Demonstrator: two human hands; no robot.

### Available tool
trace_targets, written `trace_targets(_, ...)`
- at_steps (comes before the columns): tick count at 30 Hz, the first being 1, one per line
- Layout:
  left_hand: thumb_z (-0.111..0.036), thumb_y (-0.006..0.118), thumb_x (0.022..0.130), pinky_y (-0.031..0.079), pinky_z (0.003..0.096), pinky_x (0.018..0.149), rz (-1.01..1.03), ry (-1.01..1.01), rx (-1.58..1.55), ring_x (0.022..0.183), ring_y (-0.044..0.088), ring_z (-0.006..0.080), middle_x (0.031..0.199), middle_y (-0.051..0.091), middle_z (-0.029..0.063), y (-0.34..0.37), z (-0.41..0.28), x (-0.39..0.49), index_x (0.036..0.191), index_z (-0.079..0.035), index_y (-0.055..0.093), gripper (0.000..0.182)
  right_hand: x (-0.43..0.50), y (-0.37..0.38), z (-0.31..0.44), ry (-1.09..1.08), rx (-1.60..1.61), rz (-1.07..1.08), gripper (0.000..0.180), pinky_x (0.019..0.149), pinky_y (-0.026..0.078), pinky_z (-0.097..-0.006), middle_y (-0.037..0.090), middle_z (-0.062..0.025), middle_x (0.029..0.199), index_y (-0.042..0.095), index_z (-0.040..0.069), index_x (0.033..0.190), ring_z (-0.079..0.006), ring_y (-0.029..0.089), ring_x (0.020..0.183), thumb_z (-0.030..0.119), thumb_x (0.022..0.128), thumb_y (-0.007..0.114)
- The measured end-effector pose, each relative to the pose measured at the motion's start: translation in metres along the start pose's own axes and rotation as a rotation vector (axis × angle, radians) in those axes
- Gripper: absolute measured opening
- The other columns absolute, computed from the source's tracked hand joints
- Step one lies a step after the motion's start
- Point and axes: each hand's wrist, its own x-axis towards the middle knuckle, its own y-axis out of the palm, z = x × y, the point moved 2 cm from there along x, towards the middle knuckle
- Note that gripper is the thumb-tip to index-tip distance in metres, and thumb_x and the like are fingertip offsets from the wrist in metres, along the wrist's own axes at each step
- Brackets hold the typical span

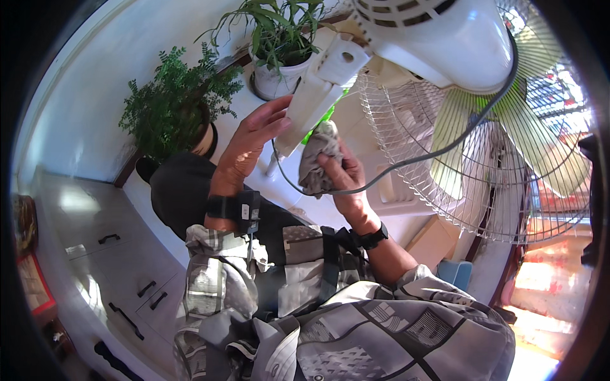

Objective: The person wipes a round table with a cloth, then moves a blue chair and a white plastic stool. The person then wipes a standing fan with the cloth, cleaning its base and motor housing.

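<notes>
A white electric pedestal fan stands before me, its motor housing at the upper right and its wire grille with pale green blades beyond. My left hand is raised with its fingertips at the left side of the fan's white neck. In my right hand is a crumpled grey cloth, held against the lower right side of the neck, beside a bright green part. The grey power cord loops from the housing past my right hand.
Two potted plants stand near the wall, one in a white pot, one leafy by my knee. Grey cabinets with black handles are at the left. At the right lie a cardboard piece and a blue container.
</notes>
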Motion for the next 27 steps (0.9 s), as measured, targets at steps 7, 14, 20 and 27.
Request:
trace_targets(7, -0.019, 0.073, 0.107, 0.039, 0.0367, 0.123, 0.012, -0.009, -0.026, 0.142, 0.058, 0.0182, 0.151, 0.068, 0.0094, -0.002, 0.001, 0.000, 0.162, 0.001, 0.052, 0.062, 0.002, -0.009, 0.005, 0.021, 0.263, -0.164, 0.038, 0.094, 0.063, -0.0352, 0.074, -0.0095, 0.124, 0.060, 0.002, 0.146, -0.0195, 0.073, 0.112, 0.015, 0.110, 0.064)
trace_targets(14, -0.018, 0.073, 0.107, 0.041, 0.0363, 0.122, -0.025, 0.001, 0.001, 0.140, 0.059, 0.0174, 0.149, 0.069, 0.0088, -0.006, 0.010, 0.004, 0.161, 0.000, 0.054, 0.060, 0.034, -0.021, -0.004, 0.095, 0.403, 0.026, 0.035, 0.091, 0.065, -0.0374, 0.073, -0.0099, 0.122, 0.059, 0.004, 0.147, -0.0200, 0.075, 0.106, 0.018, 0.114, 0.056)
trace_targets(20, -0.020, 0.073, 0.107, 0.040, 0.0370, 0.122, 0.033, 0.028, -0.012, 0.140, 0.059, 0.0177, 0.148, 0.069, 0.0090, -0.009, 0.010, 0.005, 0.161, 0.001, 0.053, 0.061, 0.045, -0.020, -0.022, 0.111, 0.233, 0.065, 0.034, 0.087, 0.066, -0.0358, 0.074, -0.0077, 0.116, 0.061, 0.004, 0.144, -0.0178, 0.075, 0.100, 0.014, 0.112, 0.056)
trace_targets(27, -0.018, 0.072, 0.108, 0.043, 0.0345, 0.119, 0.051, 0.033, -0.010, 0.140, 0.059, 0.0184, 0.149, 0.067, 0.0108, -0.005, 0.006, 0.007, 0.162, 0.001, 0.051, 0.062, 0.054, -0.033, -0.012, 0.060, 0.262, -0.005, 0.035, 0.083, 0.065, -0.0343, 0.073, -0.0083, 0.116, 0.061, 0.002, 0.143, -0.0169, 0.075, 0.095, 0.013, 0.111, 0.056)
